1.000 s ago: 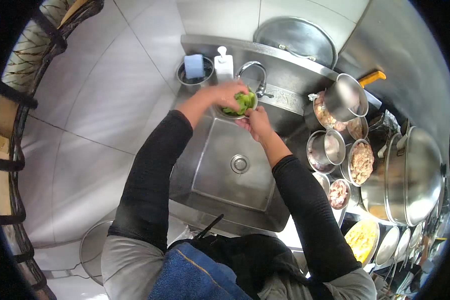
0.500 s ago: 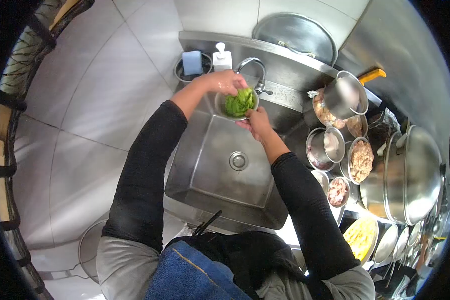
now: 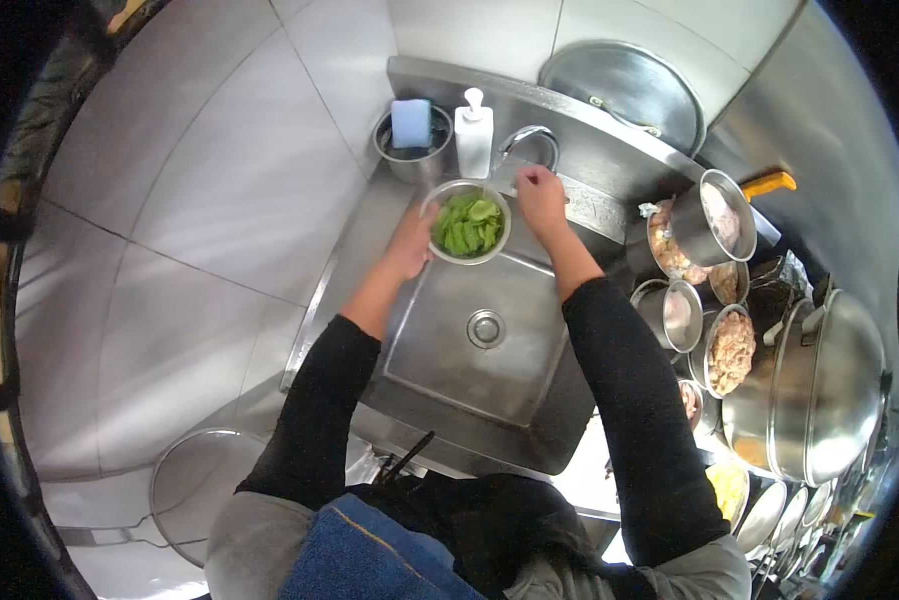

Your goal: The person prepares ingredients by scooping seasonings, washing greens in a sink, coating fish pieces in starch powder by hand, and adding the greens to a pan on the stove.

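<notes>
A round metal bowl [image 3: 476,261] of green leafy vegetables [image 3: 469,225] is over the back of the steel sink. My left hand [image 3: 411,243] grips the bowl's left side, fingers at the rim. Off the bowl, my right hand [image 3: 543,200] is closed just in front of the curved faucet [image 3: 540,133]. Its fingers are curled, and whether they hold anything, such as the faucet's lever, is hidden.
Behind the sink stand a white pump bottle [image 3: 474,138] and a pot with a blue sponge [image 3: 411,124]. A big round lid [image 3: 625,90] leans on the wall. Several metal containers of raw meat [image 3: 732,350] and a large lidded pot [image 3: 832,390] crowd the right side.
My right hand has left the bowl's rim and moved to the faucet. My left hand has gone from the leaves to the bowl's left side. The camera view has shifted slightly.
</notes>
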Tool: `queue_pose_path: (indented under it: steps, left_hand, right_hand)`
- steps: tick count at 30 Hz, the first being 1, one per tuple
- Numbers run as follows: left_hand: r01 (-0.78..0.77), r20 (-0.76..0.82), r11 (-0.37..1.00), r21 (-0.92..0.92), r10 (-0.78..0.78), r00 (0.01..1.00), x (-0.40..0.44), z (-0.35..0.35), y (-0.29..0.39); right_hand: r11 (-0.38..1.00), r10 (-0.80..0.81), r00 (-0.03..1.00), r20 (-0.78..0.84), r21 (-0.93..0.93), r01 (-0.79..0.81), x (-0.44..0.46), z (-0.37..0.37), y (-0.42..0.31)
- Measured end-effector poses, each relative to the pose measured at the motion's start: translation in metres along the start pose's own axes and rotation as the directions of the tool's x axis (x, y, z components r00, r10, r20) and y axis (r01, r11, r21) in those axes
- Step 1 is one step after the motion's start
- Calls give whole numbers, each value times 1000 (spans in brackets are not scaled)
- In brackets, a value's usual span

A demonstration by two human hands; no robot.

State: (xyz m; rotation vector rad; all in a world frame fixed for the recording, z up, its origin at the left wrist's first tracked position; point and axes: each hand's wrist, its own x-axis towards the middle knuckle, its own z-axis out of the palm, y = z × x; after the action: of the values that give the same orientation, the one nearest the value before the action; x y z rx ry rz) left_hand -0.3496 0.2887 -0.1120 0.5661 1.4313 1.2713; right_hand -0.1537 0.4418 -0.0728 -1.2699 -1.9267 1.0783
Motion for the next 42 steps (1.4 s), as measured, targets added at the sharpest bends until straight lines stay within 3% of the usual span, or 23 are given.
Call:
queue_pose_path:
  steps: [1,2,5,6,8,10,14,16,20,23,25,26,27,28,29,31,32,33,34,35,36,39,42]
  left_hand:
    - [-11,-11,1000,-3,11,1000,2,-7,-9]
    - [-26,-72,999,-43,23,997,15,-18,-30]
    - [-10,-101,990,-144,-4,995,-2,-11,-23]
    - [13,-103,978,-207,-36,994,-12,-7,-11]
    - [22,-120,977,-213,-48,992,-17,-8,-4]
    - [26,-140,975,-221,-59,988,-20,-8,5]
    - [31,41,982,-188,-23,999,-9,-1,8]
    - [48,86,988,-150,-35,996,-1,-1,4]
    - [19,-29,980,-200,-25,999,-2,18,2]
    - [19,0,986,-167,-20,1000,12,9,1]
    - [39,64,995,-96,-33,997,16,7,6]
    - [46,38,997,-56,-44,998,13,11,13]
    - [54,16,998,-13,-54,998,15,13,16]
    - [54,22,999,-9,-54,998,24,13,18]
    - [49,31,998,32,-50,998,41,10,11]
    - [43,57,996,73,-48,997,57,22,14]
    - [-250,-82,922,296,286,955,57,37,21]
    - [-456,-136,713,532,604,786,50,51,30]
    - [-458,-128,713,531,602,788,41,62,40]
    - [-624,161,397,673,745,648,27,74,57]
    - [-724,462,27,689,754,468,20,82,62]
    - [-664,585,-113,739,597,549,16,104,62]
    - [-660,585,78,747,394,709,43,102,62]
  right_hand:
    - [841,140,973,181,497,-213,10,13,-12]
    - [419,161,906,391,804,-422,19,26,-18]
    - [355,54,867,495,802,-480,20,27,-54]
    - [921,2,885,465,345,-183,22,26,-61]
    - [919,-58,872,486,-316,238,24,39,-54]
    - [794,-299,780,550,-310,523,27,66,-23]
    - [725,-512,716,475,-209,657,-16,63,-30]
    - [827,-365,826,430,-257,499,-3,57,-31]
    - [822,-239,824,514,-345,453,5,20,-63]
    - [885,-308,706,637,-80,458,7,4,-56]
    - [936,-302,900,315,-84,343,7,-6,-30]
    - [936,-301,900,316,-84,343,-4,-10,-29]
    - [991,39,969,245,112,-68,-22,-15,-28]
    - [836,383,891,244,318,-447,-38,-20,-29]
    - [834,389,890,236,321,-449,-46,-17,-19]
    - [443,237,719,653,586,-678,-56,-11,11]
    - [445,246,724,645,588,-675,-62,-13,11]
    - [425,261,785,562,663,-616,-69,-8,8]
    - [405,275,837,473,733,-547,-73,-7,4]
    - [403,275,839,469,736,-544,-73,-7,5]
    - [402,244,852,463,752,-523,-74,-6,5]
    - [385,167,878,449,790,-477,-75,3,9]
    - [341,172,882,439,813,-472,-80,8,-1]
